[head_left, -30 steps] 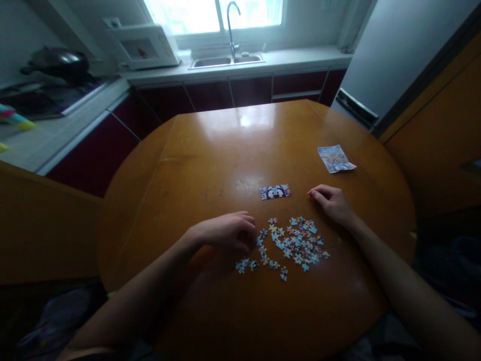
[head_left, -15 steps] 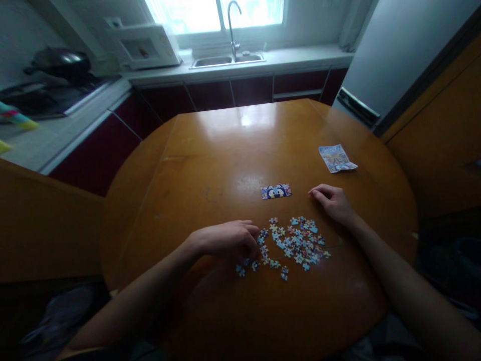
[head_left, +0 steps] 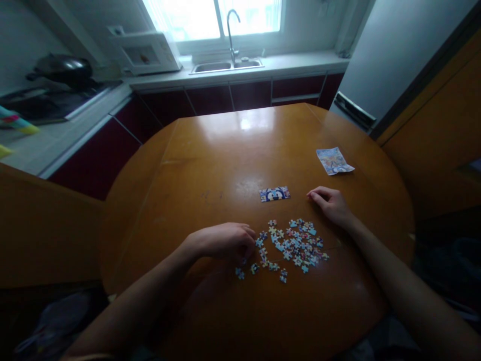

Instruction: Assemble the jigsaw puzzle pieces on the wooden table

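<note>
My left hand reaches in at the left edge of a spread of small jigsaw puzzle pieces. Its thumb and fingers are pinched downward on a puzzle piece, which barely shows at the fingertips. Just below it lie a few loose pieces, among them a bluish one. Above the spread is a joined strip of puzzle with a cartoon face in dark blue and white. To the right of that strip my right hand rests on the table, fingers curled closed; whatever they may hold is hidden.
A creased printed sheet lies at the right of the wooden table. Beyond the table's far edge are a counter with a sink, a microwave and, on the stove, a dark pan. A fridge stands at the right.
My left fingers have drawn slightly closer together over the piece beneath them. My right hand keeps its place by the strip. The whole view has shifted slightly.
</note>
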Demonstrator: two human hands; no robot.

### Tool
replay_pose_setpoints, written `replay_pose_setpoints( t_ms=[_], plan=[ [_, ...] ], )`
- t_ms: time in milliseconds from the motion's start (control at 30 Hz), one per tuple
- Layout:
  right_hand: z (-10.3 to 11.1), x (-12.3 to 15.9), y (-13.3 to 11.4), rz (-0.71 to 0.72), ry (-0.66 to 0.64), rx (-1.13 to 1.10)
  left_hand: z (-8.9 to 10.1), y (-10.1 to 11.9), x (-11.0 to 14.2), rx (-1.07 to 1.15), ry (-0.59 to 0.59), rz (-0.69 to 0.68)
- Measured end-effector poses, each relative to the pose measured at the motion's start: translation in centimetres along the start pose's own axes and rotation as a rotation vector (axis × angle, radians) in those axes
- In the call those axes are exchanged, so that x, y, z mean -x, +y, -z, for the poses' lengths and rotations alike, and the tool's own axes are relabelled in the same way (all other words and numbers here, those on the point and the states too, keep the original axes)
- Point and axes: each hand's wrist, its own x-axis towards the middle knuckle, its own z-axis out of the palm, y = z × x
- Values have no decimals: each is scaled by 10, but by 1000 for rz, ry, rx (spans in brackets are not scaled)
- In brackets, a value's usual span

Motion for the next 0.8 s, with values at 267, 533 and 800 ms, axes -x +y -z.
replay_pose_setpoints(
  t_ms=[267,533,800],
  plan=[
    [1,-1,0,0,-10,14,5,-8,3,81,-12,52],
    [-2,-1,2,17,-21,-15,14,-64,-5,357,656,176],
    [-4,-1,1,46,-51,-3,25,-86,-28,260,875,209]
  ],
)
